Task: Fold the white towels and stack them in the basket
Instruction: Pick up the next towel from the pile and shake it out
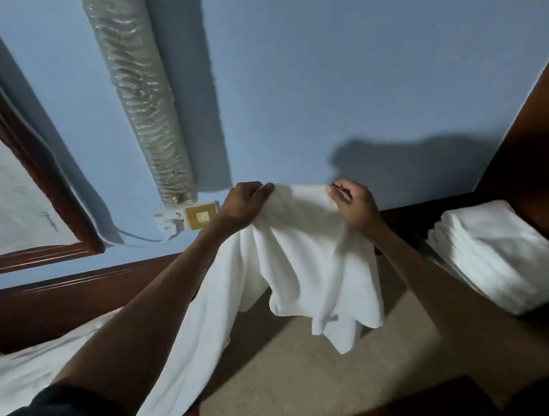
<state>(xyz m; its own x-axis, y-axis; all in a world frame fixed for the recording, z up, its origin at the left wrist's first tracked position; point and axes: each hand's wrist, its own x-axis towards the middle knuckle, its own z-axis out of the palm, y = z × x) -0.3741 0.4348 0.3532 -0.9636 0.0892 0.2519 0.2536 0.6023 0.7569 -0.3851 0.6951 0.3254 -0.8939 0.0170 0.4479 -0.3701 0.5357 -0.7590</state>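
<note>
Left hand (pixel 245 203) and right hand (pixel 354 204) pinch the towel (pixel 302 254). A stack (pixel 497 250) lies right of it. It hangs below both hands.

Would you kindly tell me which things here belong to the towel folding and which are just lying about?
Job: white towel, gripped by left hand and right hand; stack of folded towels at right.
Lying about: wrapped roll against the wall; wall socket; wooden frame at left.
</note>
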